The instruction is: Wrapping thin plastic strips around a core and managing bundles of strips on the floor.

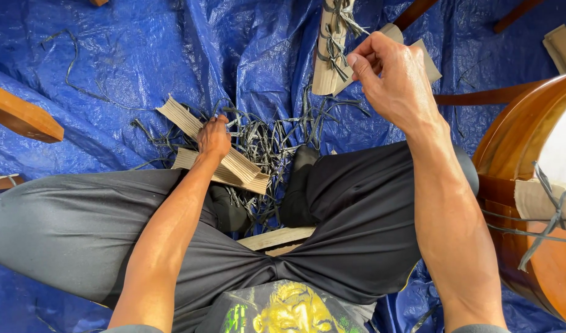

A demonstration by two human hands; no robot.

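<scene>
While seated on blue tarp (pixel 141 55): right hand (pixel 394 80) at one o'clock, fingers pinched on strapped cardboard strip (pixel 328 55), long axis upright; left hand (pixel 213 137) at ten o'clock, fingers pressed on corrugated cardboard piece (pixel 233 163) among cut straps (pixel 264 142).

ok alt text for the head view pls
Seen from above, a seated person's left hand presses on corrugated cardboard strips on a blue tarp, while the right hand pinches a cardboard piece near a strap-wrapped cardboard bundle. Cut grey straps litter the tarp.
</scene>
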